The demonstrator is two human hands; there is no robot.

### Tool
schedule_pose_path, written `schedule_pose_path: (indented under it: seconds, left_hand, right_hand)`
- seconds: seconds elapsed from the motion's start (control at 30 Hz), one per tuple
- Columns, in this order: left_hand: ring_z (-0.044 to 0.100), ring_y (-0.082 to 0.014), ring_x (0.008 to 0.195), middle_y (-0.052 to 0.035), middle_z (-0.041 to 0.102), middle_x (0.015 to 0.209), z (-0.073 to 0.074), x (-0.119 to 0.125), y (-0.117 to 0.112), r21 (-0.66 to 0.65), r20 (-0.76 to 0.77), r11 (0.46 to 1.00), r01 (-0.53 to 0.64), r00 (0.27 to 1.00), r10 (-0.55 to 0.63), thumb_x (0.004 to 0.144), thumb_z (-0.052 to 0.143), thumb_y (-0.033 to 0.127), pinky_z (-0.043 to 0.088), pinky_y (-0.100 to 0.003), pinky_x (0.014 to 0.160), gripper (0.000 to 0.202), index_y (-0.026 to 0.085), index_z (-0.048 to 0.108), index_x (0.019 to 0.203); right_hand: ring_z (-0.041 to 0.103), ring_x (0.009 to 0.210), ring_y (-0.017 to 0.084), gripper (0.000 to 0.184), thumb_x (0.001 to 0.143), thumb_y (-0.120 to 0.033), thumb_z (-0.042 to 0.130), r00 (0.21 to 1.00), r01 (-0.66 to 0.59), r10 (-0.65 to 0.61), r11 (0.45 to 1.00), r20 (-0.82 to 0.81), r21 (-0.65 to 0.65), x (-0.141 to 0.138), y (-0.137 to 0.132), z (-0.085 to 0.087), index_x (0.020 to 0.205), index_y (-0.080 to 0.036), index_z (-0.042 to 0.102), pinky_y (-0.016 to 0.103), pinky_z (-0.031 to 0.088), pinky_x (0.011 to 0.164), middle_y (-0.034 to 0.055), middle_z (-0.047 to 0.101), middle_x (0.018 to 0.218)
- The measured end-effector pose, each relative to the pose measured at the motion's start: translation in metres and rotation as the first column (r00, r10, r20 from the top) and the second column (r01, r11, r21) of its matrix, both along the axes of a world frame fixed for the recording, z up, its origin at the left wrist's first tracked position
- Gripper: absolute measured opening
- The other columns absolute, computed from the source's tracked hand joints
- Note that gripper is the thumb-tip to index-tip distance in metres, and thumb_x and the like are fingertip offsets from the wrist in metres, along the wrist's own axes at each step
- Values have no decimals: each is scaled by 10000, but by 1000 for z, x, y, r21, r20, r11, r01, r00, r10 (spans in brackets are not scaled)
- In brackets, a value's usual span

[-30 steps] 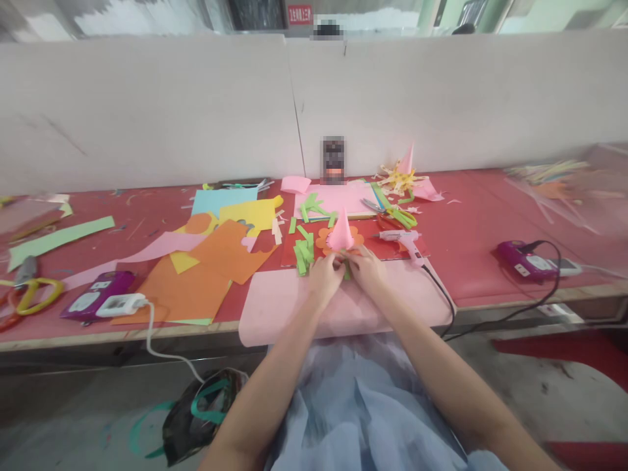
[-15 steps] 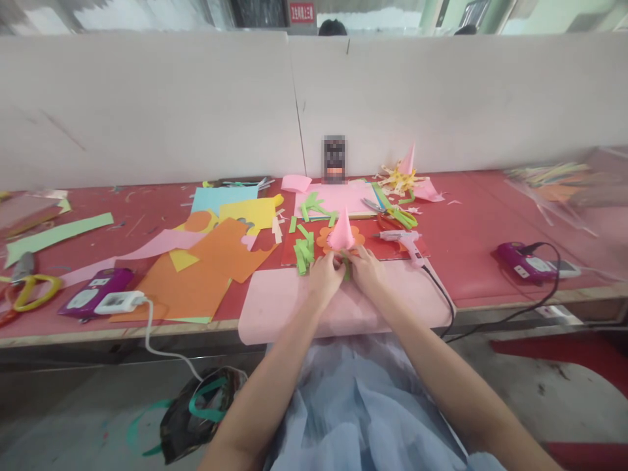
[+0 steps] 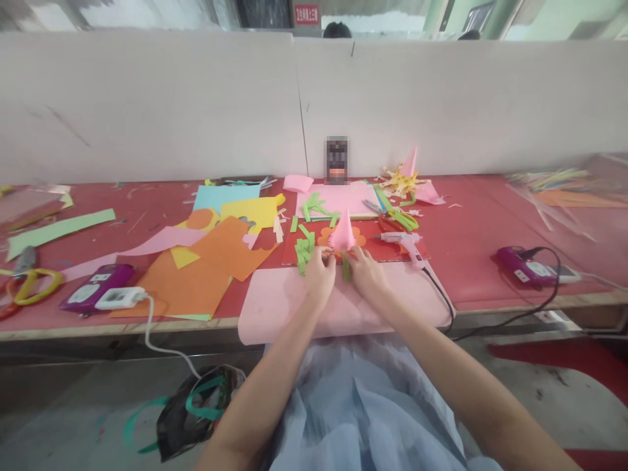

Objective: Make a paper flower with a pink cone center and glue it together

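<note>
A pink paper cone [image 3: 343, 234] stands upright on an orange paper flower [image 3: 358, 239] in front of me. My left hand [image 3: 320, 273] has curled fingers at the flower's lower left edge, and its fingertips are partly hidden. My right hand [image 3: 367, 271] pinches at the near edge by the cone's base, where a green paper strip [image 3: 346, 269] hangs down towards me. Loose green paper strips [image 3: 304, 248] lie just left of the flower. To the right of my hands rests a pink glue gun [image 3: 406, 243] with a black cord.
Orange paper sheets [image 3: 196, 281], a yellow sheet [image 3: 252, 214] and a blue sheet [image 3: 223, 197] lie to the left. Yellow-handled scissors [image 3: 36, 284] and purple power boxes [image 3: 101, 284] flank the work. Behind stand pliers [image 3: 395, 214], a second cone piece [image 3: 407, 173] and a blurred phone-like object [image 3: 337, 160].
My left hand has shifted slightly left, away from the green strip at the near edge. My right hand stays by the cone's base. The view has shifted a little.
</note>
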State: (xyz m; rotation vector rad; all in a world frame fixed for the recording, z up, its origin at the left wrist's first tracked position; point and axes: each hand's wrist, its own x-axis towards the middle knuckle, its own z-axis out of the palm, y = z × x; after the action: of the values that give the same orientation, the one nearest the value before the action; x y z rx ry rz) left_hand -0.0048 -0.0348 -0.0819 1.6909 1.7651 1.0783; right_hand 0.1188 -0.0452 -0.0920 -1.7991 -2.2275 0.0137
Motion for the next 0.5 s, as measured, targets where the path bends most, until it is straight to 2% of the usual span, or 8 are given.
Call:
schedule_pose_path:
  seconds: [0.27, 0.4, 0.5]
  left_hand:
    - [579, -119, 762, 1, 622, 812, 1, 0, -1, 16, -6, 1000, -6, 1000, 6, 796, 442, 211, 428, -243, 716, 118, 224, 518, 885]
    - [580, -121, 763, 2, 620, 806, 1, -1, -1, 16, -7, 1000, 0, 1000, 0, 787, 452, 199, 428, -235, 705, 110, 228, 519, 869]
    - [583, -119, 759, 5, 620, 807, 1, -2, 0, 2, 2, 1000, 13, 1000, -13, 781, 458, 183, 427, -229, 704, 120, 231, 522, 870]
  right_hand:
    - [521, 876, 246, 433, 770, -16, 312, 990, -1, -1, 1000, 142, 8, -14, 1, -4, 1122, -143, 530, 294, 453, 579, 167, 509, 1131]
    - [536, 849, 236, 446, 750, 14, 279, 994, 31, -33, 999, 107, 18, -25, 3, -7, 1073, -127, 553, 326, 485, 602, 200, 503, 1130]
    - [554, 829, 240, 406, 756, 22, 288, 992, 29, -26, 999, 120, -28, -29, 4, -3, 1001, -114, 581, 329, 481, 602, 208, 523, 1076]
